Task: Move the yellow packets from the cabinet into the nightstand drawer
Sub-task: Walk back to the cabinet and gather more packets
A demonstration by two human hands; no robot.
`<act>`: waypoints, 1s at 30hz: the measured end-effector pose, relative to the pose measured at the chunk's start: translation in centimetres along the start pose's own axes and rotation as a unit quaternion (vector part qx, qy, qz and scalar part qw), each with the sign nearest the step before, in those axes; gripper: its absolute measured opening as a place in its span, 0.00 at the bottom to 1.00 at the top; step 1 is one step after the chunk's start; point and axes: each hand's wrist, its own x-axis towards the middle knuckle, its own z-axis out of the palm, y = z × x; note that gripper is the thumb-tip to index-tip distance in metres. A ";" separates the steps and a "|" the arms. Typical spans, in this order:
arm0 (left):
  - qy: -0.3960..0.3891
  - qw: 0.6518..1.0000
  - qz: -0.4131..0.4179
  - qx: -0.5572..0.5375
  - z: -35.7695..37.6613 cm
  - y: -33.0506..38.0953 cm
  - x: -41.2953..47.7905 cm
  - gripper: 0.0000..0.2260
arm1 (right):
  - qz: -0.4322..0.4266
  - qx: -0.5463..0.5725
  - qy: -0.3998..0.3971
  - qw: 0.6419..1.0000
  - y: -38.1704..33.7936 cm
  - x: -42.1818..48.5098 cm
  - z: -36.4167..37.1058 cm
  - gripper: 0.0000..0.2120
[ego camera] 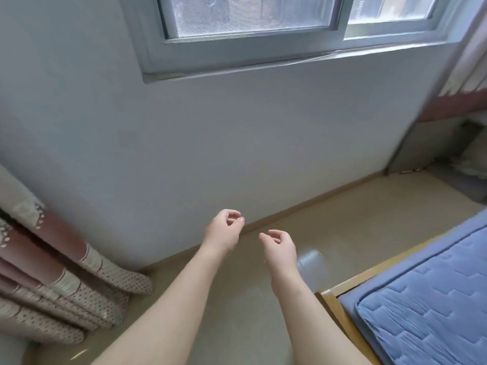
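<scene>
Left hand: our left hand (222, 234) hangs in the air, its fingers (233, 214) loosely curled toward the thumb, slightly apart and clamped on nothing
Right hand: our right hand (282, 250) floats just beside the left fingertips, its own fingers curled loosely and apart, the palm empty
Yellow packets: none in view; nothing yellow lies at, under or near our fingertips, so we cannot tell where they sit
Cabinet and nightstand drawer: neither shows, and we cannot tell on which side of our fingers they stand
Ahead of the fingers: a plain wall (237, 140), with a window (250, 17) high above the fingertips
Left of the fingers: a dotted curtain (52, 272) bunched low, well apart from the left fingers
Right of the fingers: a blue mattress (434, 299) in a wooden bed frame (332, 301), nearer our right wrist than our fingertips
Below the fingers: bare beige floor (342, 219)
Step in hand: we judge that we are empty-handed on the way to the cabinet, with no packet lifted at this moment
Doing it well: we should turn until the cabinet comes in front of our fingertips, keep the fingers relaxed and apart until they reach the packets, then close them round a packet's flat faces, not its edges
Watch for: the bed frame corner beside our right forearm as we turn
</scene>
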 end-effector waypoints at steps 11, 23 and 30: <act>-0.089 0.995 0.037 0.004 12.2 10.9 24.4 0.04 | 0.000 0.036 0.073 0.997 -11.3 25.2 -4.6 0.11; -0.252 0.963 0.082 0.044 29.5 21.1 43.9 0.06 | 0.028 0.120 0.225 0.966 -18.7 45.4 -14.0 0.12; -0.353 0.919 0.153 0.089 40.3 30.5 55.0 0.06 | 0.028 0.185 0.331 0.925 -25.2 57.3 -20.2 0.13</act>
